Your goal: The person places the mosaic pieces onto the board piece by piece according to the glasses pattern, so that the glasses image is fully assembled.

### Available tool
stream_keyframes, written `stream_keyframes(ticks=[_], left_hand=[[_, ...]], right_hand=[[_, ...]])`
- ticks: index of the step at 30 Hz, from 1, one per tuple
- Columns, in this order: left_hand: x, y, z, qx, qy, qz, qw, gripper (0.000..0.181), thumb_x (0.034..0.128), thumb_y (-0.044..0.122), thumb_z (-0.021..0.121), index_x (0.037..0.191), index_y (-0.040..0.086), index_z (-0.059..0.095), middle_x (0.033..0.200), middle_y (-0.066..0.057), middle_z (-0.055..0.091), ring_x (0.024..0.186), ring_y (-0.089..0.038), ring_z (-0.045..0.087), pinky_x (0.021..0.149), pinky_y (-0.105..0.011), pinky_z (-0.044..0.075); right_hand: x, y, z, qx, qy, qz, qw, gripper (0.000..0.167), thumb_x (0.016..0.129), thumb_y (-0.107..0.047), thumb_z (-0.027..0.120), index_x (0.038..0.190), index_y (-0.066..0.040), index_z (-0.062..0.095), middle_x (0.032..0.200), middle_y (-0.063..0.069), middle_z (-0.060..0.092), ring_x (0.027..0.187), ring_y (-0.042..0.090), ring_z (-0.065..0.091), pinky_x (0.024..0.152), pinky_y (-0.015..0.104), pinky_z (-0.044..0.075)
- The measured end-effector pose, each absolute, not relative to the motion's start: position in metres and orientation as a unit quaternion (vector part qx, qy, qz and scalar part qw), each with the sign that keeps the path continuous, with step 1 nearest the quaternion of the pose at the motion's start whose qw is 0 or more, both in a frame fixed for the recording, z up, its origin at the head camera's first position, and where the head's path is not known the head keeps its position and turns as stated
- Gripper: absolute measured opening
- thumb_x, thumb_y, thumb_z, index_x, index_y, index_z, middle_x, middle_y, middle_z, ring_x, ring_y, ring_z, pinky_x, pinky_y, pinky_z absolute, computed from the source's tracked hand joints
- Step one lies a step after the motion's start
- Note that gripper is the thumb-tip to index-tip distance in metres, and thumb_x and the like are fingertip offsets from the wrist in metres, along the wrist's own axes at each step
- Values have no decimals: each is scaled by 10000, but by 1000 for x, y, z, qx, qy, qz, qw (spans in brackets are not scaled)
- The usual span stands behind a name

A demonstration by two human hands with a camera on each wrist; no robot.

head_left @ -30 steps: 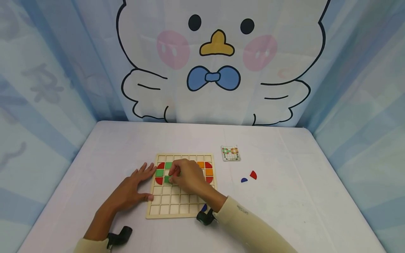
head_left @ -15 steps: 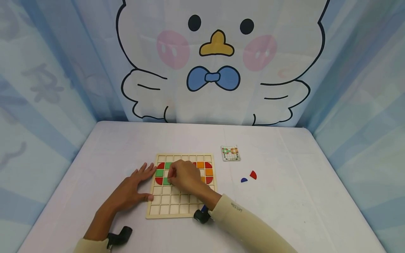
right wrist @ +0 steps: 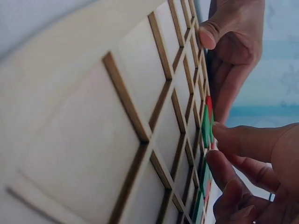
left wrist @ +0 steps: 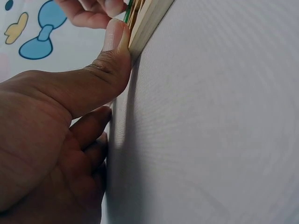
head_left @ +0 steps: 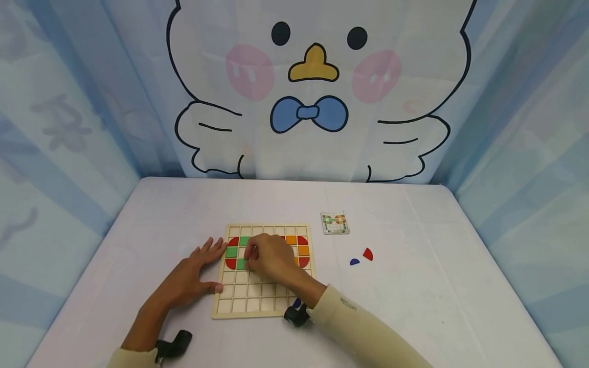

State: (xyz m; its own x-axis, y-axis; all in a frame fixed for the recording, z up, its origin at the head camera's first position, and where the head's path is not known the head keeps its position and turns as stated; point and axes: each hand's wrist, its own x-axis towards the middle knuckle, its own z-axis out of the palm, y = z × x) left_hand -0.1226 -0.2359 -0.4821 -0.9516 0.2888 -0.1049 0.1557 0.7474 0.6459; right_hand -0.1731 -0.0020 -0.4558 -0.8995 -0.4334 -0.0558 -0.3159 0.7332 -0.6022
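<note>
A wooden grid board lies on the white table, with red, green and orange tiles in its upper rows. My left hand rests at the board's left side, fingers spread; its thumb touches the board's edge in the left wrist view. Over the board's middle, my right hand has bent fingers, with thumb and index at a green square tile. In the right wrist view this green tile lies against the thumb tip, slightly tilted in its cell. The right hand hides the tiles in the middle columns.
A small pattern card lies right of the board. Nearer are a red quarter-round piece and a blue half-round piece. Another blue piece sits at the board's lower right, by the right wrist camera.
The green tile at the right fingertips has gone from tilted to lying flatter in its cell. My right hand has shifted only slightly; the left hand keeps its place.
</note>
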Motion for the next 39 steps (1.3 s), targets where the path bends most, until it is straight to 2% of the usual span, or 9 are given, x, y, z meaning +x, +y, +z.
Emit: stream_keyframes(ticks=[10,16,22,30,39], left_hand=[[-123,-235,-482,113,933,324,106,1085,767,432,912,1668,191,357,1763,-95,264,1654,-439,140,1290,-734,137],[-123,-235,-483,112,933,325,105,1097,759,431,918,1668,188,353,1762,-100,264,1654,-439,140,1294,-728,137],[-123,-235,-483,113,933,326,102,1100,756,426,921,1668,188,354,1761,-103,266,1653,-441,144,1297,-723,138],[-123,-235,-482,110,936,318,103,1097,762,425,920,1670,194,349,1762,-98,262,1652,-444,146,1288,-736,144],[-123,-234,-483,113,935,322,101,1102,757,449,916,1667,181,354,1759,-107,267,1650,-447,145,1290,-735,136]], right_hand=[[-166,21,-444,-178,923,-331,87,154,863,-232,900,929,-237,761,818,-105,722,750,59,613,627,265,480],[-161,38,-437,-166,923,-340,74,150,865,-224,896,954,-216,776,821,-100,705,755,84,613,604,284,493],[-157,57,-431,-150,922,-350,65,140,878,-209,881,976,-208,780,813,-108,688,771,117,593,605,295,454],[-152,81,-425,-113,924,-360,60,146,893,-194,865,1010,-207,779,824,-87,671,707,138,589,554,282,468],[-151,106,-421,-79,933,-348,37,167,879,-194,885,1013,-196,786,820,-97,685,653,160,544,529,257,419]])
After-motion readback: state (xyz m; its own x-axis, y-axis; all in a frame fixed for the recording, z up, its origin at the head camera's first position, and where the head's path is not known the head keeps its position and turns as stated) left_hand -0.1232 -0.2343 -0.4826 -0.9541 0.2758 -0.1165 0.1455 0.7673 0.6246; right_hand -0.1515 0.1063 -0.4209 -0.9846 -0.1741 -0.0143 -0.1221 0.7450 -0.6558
